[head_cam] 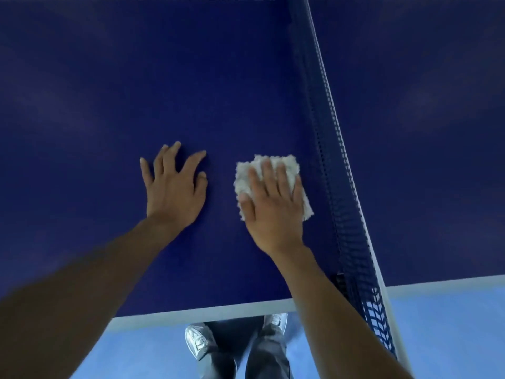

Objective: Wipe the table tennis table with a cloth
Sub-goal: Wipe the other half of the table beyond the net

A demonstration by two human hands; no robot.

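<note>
The dark blue table tennis table (136, 91) fills most of the head view, its white near edge running across the bottom. A folded white fluffy cloth (243, 176) lies flat on the table, a little left of the net. My right hand (273, 203) presses down on the cloth with straight fingers, covering its middle and lower part. My left hand (175, 187) rests flat on the bare table surface, fingers spread, a short gap to the left of the cloth.
The blue net (336, 165) with its white top band runs from the top centre down to the right edge of the table, close beside the cloth. Below the table edge are a light blue floor (451, 337), my trouser legs and white shoes (196, 340).
</note>
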